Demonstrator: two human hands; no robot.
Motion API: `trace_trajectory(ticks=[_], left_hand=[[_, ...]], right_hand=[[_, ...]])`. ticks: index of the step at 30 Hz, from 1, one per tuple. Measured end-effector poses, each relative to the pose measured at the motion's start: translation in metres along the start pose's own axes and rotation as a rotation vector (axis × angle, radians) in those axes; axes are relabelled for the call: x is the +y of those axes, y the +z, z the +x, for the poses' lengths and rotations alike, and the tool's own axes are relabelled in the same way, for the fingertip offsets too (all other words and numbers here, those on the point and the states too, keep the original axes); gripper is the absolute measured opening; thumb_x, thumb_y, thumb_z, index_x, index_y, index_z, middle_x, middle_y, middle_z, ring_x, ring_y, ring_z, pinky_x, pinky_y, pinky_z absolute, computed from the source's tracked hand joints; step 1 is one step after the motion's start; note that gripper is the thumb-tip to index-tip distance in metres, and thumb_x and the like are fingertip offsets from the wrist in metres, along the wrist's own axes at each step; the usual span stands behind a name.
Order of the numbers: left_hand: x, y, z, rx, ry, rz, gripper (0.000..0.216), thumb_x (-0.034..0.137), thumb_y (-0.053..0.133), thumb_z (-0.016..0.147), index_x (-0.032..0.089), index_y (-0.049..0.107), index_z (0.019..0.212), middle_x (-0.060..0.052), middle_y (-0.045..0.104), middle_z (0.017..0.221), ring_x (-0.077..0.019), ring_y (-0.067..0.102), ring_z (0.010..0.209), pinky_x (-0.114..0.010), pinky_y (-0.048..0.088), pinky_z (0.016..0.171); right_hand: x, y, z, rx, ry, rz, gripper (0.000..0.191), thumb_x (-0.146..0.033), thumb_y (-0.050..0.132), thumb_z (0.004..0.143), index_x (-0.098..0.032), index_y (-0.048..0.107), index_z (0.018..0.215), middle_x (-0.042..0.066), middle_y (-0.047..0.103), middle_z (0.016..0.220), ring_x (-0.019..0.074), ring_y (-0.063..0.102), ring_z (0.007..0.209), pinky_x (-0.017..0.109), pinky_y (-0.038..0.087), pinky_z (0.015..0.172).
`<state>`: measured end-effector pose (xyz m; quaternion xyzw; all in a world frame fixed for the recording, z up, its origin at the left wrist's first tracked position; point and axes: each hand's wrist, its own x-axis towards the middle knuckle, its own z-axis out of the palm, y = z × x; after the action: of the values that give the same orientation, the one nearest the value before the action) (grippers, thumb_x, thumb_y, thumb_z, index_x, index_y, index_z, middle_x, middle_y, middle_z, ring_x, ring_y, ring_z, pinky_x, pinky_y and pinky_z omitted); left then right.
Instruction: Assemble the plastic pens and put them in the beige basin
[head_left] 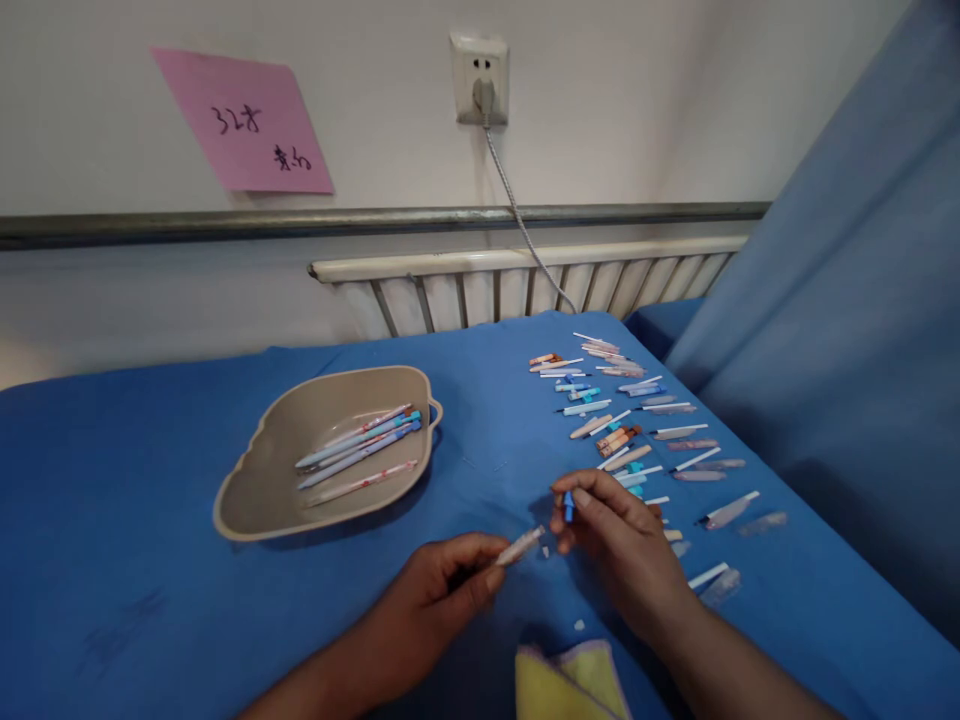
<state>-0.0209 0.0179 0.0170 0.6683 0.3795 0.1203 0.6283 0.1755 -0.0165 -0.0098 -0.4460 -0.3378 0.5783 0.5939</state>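
Note:
My left hand [450,585] is closed around a pale, patterned pen barrel [520,546], whose end points up toward the right. Between thumb and fingertips, my right hand [619,535] pinches a small blue pen part [568,506]. The two pieces are apart. Just below the barrel's tip a small white piece [545,551] shows. Beyond my right hand, many disassembled pen parts lie in groups, among them brown patterned barrels [619,440] and a white refill [696,459]. Whole pens [361,453] rest in a beige tray [259,440] at the left.
A folded yellow cloth [562,690] lies at the front edge, with a white scrap [579,625] behind it. A white bed rail [450,262] and a plugged-in cable [517,205] stand at the back. A blue curtain [847,220] hangs on the right.

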Motion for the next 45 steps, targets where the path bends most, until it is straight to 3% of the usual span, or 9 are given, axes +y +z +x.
trace_trajectory(ticks=[4, 8, 12, 25, 30, 34, 39, 42, 45], left_hand=[[-0.001, 0.001, 0.001, 0.026, 0.016, 0.06, 0.028, 0.04, 0.046, 0.087, 0.017, 0.062, 0.091, 0.003, 0.042, 0.067, -0.0108, 0.034, 0.063, -0.021, 0.028, 0.056], [-0.006, 0.002, 0.001, 0.058, 0.021, 0.128, 0.026, 0.039, 0.046, 0.087, 0.018, 0.061, 0.091, 0.003, 0.043, 0.066, -0.0108, 0.035, 0.062, -0.02, 0.029, 0.055], [-0.006, 0.002, 0.0, 0.043, 0.022, 0.137, 0.025, 0.039, 0.046, 0.087, 0.019, 0.061, 0.09, 0.003, 0.045, 0.066, -0.0108, 0.037, 0.062, -0.02, 0.03, 0.056], [-0.006, 0.004, 0.0, 0.064, 0.032, 0.156, 0.027, 0.04, 0.043, 0.088, 0.019, 0.059, 0.088, 0.004, 0.045, 0.065, -0.0103, 0.037, 0.06, -0.02, 0.03, 0.054], [0.001, 0.0, -0.003, 0.134, 0.071, 0.282, 0.028, 0.038, 0.041, 0.089, 0.019, 0.061, 0.086, 0.004, 0.049, 0.064, -0.0104, 0.042, 0.061, -0.019, 0.034, 0.055], [0.022, -0.02, -0.015, 0.237, 0.127, 0.454, 0.026, 0.034, 0.039, 0.091, 0.022, 0.061, 0.096, 0.001, 0.062, 0.078, -0.0129, 0.054, 0.071, -0.02, 0.041, 0.064], [0.037, -0.07, -0.032, 0.474, 0.179, 0.887, 0.027, 0.032, 0.042, 0.089, 0.025, 0.061, 0.108, -0.004, 0.066, 0.1, -0.0196, 0.059, 0.092, -0.031, 0.044, 0.083], [0.027, -0.099, -0.035, 0.609, 0.063, 1.121, 0.027, 0.03, 0.043, 0.088, 0.024, 0.065, 0.103, -0.006, 0.066, 0.1, -0.0224, 0.059, 0.092, -0.034, 0.044, 0.082], [0.015, -0.117, -0.032, 0.634, -0.124, 1.27, 0.025, 0.027, 0.049, 0.084, 0.023, 0.069, 0.098, -0.009, 0.067, 0.095, -0.0252, 0.06, 0.088, -0.036, 0.044, 0.076]], right_hand=[[0.001, 0.003, 0.0, -0.057, 0.087, -0.004, 0.027, -0.043, 0.057, 0.082, -0.017, 0.064, 0.084, -0.002, 0.052, 0.059, 0.0086, 0.044, 0.049, 0.021, 0.034, 0.046], [-0.001, 0.004, -0.003, -0.058, -0.029, -0.347, 0.019, -0.037, 0.067, 0.072, -0.019, 0.065, 0.074, -0.004, 0.051, 0.061, 0.0106, 0.046, 0.059, 0.023, 0.037, 0.058], [-0.005, 0.005, -0.005, -0.046, -0.114, -0.503, 0.016, -0.033, 0.062, 0.076, -0.018, 0.062, 0.069, -0.003, 0.049, 0.064, 0.0126, 0.045, 0.064, 0.025, 0.037, 0.062], [0.002, 0.001, -0.002, 0.016, -0.006, -0.393, 0.024, -0.041, 0.061, 0.077, -0.018, 0.057, 0.07, -0.004, 0.049, 0.06, 0.0119, 0.043, 0.06, 0.023, 0.034, 0.059], [0.008, -0.003, 0.002, 0.049, 0.015, -0.35, 0.03, -0.046, 0.053, 0.083, -0.018, 0.061, 0.084, -0.001, 0.055, 0.067, 0.0133, 0.048, 0.062, 0.024, 0.037, 0.058], [0.013, -0.001, 0.001, -0.022, 0.025, -0.45, 0.031, -0.047, 0.051, 0.083, -0.019, 0.064, 0.089, 0.004, 0.063, 0.085, 0.0197, 0.056, 0.081, 0.028, 0.043, 0.071], [0.022, 0.0, -0.007, -0.143, -0.055, -0.602, 0.025, -0.042, 0.05, 0.085, -0.022, 0.064, 0.091, 0.004, 0.065, 0.091, 0.0205, 0.058, 0.089, 0.03, 0.045, 0.081], [0.033, -0.006, -0.006, -0.186, -0.102, -0.653, 0.022, -0.039, 0.054, 0.082, -0.022, 0.065, 0.091, 0.006, 0.066, 0.098, 0.0215, 0.058, 0.097, 0.03, 0.045, 0.087], [0.044, -0.014, -0.001, -0.247, -0.151, -0.678, 0.017, -0.035, 0.059, 0.078, -0.023, 0.068, 0.088, 0.007, 0.066, 0.1, 0.0221, 0.06, 0.098, 0.029, 0.048, 0.086]])
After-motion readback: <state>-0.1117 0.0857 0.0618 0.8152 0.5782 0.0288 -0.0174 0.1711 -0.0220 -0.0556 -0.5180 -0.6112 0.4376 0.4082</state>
